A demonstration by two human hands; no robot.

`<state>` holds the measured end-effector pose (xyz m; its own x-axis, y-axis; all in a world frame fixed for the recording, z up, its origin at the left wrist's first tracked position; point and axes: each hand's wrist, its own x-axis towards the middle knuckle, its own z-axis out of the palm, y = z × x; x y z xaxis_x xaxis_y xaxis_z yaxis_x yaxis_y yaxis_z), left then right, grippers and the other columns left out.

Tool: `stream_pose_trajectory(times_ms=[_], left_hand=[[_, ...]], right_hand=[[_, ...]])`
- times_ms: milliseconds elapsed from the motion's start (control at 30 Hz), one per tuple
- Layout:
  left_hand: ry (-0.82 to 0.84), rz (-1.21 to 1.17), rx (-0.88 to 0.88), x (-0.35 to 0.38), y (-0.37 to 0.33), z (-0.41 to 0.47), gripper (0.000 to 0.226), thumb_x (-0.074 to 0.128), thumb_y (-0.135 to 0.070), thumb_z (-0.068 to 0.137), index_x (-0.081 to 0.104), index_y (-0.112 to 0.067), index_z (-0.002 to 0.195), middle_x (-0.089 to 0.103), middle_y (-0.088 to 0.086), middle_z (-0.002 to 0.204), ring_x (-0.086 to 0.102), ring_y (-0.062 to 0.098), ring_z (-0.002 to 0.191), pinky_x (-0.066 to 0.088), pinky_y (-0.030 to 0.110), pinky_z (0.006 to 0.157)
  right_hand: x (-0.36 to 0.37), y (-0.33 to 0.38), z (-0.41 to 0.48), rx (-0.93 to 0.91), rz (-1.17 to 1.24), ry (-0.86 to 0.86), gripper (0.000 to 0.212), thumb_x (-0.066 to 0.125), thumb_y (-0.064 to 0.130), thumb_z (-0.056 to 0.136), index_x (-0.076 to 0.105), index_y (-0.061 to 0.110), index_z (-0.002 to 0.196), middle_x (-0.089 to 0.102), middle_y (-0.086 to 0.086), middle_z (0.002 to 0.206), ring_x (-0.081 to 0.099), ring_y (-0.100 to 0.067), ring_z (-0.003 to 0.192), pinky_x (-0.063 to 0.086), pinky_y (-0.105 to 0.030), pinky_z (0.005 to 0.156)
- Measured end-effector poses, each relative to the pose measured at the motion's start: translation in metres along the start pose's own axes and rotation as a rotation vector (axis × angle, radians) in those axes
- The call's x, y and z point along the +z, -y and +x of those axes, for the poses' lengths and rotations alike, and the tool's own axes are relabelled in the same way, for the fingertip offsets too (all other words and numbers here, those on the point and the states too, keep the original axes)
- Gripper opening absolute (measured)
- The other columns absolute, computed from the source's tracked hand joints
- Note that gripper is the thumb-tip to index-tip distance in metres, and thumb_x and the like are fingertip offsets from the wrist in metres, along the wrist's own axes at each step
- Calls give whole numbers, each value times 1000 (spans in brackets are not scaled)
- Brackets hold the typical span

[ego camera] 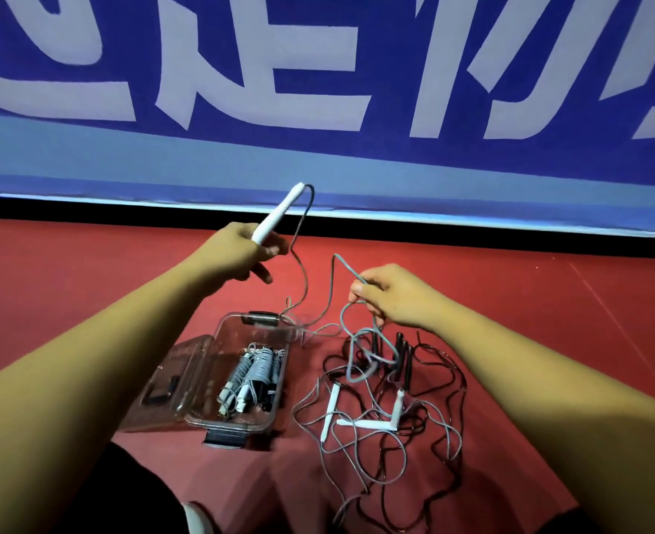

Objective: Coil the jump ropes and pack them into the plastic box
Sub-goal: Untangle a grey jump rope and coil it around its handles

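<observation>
My left hand (pixel 241 252) grips a white jump-rope handle (pixel 279 212) that points up and away, raised above the floor. Its grey cord (pixel 302 264) hangs down past the box. My right hand (pixel 391 294) pinches a grey cord (pixel 339 262) that loops down into a tangled pile of grey and dark ropes (pixel 379 402) on the red floor. Three white handles (pixel 364 422) and several black handles (pixel 403 352) lie in that pile. The clear plastic box (pixel 275 410) stands open left of the pile, with coiled grey ropes (pixel 252 375) inside.
The box's clear lid (pixel 171 383) lies flat to its left, with black latches (pixel 264 317) at both ends of the box. A blue banner with white characters (pixel 318 90) stands along the far edge of the red floor (pixel 530 302). My dark-clothed legs (pixel 125 499) fill the lower left.
</observation>
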<state>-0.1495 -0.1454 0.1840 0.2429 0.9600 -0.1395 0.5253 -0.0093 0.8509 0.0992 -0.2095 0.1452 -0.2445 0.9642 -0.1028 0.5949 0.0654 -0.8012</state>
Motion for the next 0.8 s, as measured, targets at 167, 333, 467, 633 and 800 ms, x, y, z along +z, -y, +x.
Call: stream_pose_trajectory(times_ms=[167, 333, 467, 633, 800], left_hand=[[365, -74, 131, 31, -22, -20, 14, 57, -17, 99, 67, -14, 109, 68, 6, 95, 64, 21, 66, 27, 22, 48], [219, -182, 83, 32, -22, -15, 25, 61, -15, 97, 53, -15, 73, 49, -1, 62, 43, 14, 47, 26, 21, 46], [-18, -376, -17, 25, -22, -4, 24, 60, -12, 95, 52, -16, 73, 44, 5, 67, 34, 11, 41, 25, 19, 43], [-251, -419, -92, 4, -17, 4, 24, 60, -13, 96, 54, -14, 72, 47, 6, 67, 34, 9, 35, 21, 15, 40], [-99, 146, -75, 4, 1, -2, 14, 60, -8, 94, 69, -7, 104, 70, 12, 93, 63, 13, 43, 31, 15, 34]], right_hand=[[-1, 34, -1, -114, 156, 32, 21, 50, 14, 100, 66, 7, 87, 41, 9, 47, 32, -6, 40, 30, -21, 45], [-13, 26, 1, -59, 264, 49, 19, 55, 13, 98, 65, 3, 85, 42, 2, 52, 35, -11, 46, 35, -22, 49], [-15, -7, 2, 93, 313, 175, 21, 53, 9, 98, 59, 6, 78, 52, -7, 62, 49, -19, 55, 44, -28, 58], [-13, -36, -8, 274, 119, 234, 27, 50, 8, 99, 55, 9, 73, 56, -7, 64, 59, -16, 56, 46, -21, 52], [-15, -29, -7, 213, -45, 170, 23, 55, 18, 98, 68, 11, 80, 50, 0, 56, 47, -12, 47, 39, -25, 50]])
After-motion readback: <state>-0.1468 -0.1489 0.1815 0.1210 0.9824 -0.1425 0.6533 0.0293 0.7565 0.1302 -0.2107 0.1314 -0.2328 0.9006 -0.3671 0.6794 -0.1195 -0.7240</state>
